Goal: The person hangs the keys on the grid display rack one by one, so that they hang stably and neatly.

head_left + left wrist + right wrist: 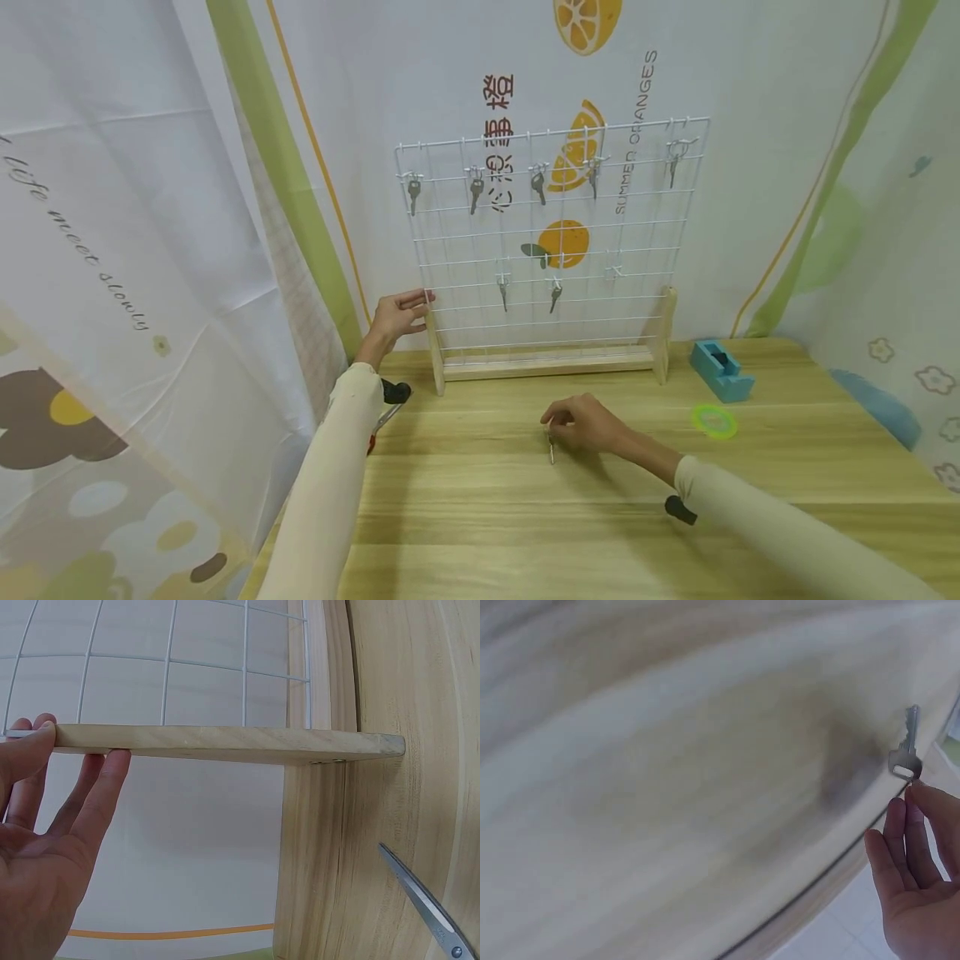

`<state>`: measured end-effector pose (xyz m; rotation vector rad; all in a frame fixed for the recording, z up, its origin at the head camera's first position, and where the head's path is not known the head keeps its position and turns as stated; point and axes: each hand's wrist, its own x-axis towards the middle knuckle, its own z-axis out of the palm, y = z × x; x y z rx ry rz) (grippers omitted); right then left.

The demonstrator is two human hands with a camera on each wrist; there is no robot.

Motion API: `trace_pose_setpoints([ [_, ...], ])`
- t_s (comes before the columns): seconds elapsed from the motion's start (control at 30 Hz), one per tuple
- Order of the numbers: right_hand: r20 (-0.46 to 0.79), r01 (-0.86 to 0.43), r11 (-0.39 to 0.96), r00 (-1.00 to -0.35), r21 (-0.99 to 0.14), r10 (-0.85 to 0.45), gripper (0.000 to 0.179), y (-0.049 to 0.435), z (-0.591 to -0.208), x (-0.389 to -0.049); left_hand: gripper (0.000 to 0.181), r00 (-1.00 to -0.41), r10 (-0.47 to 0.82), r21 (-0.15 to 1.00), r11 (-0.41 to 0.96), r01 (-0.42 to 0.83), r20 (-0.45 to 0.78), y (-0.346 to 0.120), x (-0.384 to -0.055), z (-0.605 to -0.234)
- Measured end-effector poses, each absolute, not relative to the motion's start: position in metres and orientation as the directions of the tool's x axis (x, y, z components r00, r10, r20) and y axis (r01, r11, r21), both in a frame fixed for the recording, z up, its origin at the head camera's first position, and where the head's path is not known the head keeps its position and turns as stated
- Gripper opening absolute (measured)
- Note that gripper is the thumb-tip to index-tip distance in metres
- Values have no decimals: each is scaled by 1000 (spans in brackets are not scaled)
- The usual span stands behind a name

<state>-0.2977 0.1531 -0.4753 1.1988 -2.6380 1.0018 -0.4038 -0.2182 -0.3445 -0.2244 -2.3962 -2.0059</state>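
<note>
My left hand (pixel 397 315) grips the left side of a white wire grid rack (pixel 547 364) on a wooden stand. In the left wrist view, the thumb and fingers pinch its edge at the end of the wooden upright (pixel 210 739). Over the table in front of the rack, my right hand (pixel 591 423) pinches a key (pixel 906 763) by its head end between thumb and fingertips; the blade points away from the fingers. Several keys hang from hooks on the grid, one being the upper-left key (pixel 415 194). A lower-right hook (pixel 616 272) bears no key.
Scissors (pixel 429 906) lie on the table left of the stand, partly hidden by the left arm in the head view. A blue tape dispenser (pixel 722 371) and a lime-green round thing (pixel 715 422) are at the right. A printed curtain (pixel 360 83) hangs behind the rack.
</note>
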Motion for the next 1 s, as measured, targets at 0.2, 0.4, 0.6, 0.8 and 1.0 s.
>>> trace_pose_setpoints([
  [0.2,346,-708,500,-691,-499,-634,16,168,-459,-301,47,-990,109,978,176,109,91,-218,-405,-344],
  [0.4,361,-711,547,-699,-441,-617,17,185,-440,-308,47,-991,102,977,183,109,92,-218,-405,-344],
  [0.6,398,-708,577,-706,-407,-586,15,202,-414,-316,47,-989,108,978,176,116,97,-218,-404,-344],
  [0.8,438,-709,572,-704,-412,-558,13,216,-384,-323,48,-989,111,979,169,112,94,-219,-403,-343],
  [1.0,447,-690,601,-722,-404,-528,13,229,-354,-327,48,-988,126,981,159,109,90,-220,-403,-343],
])
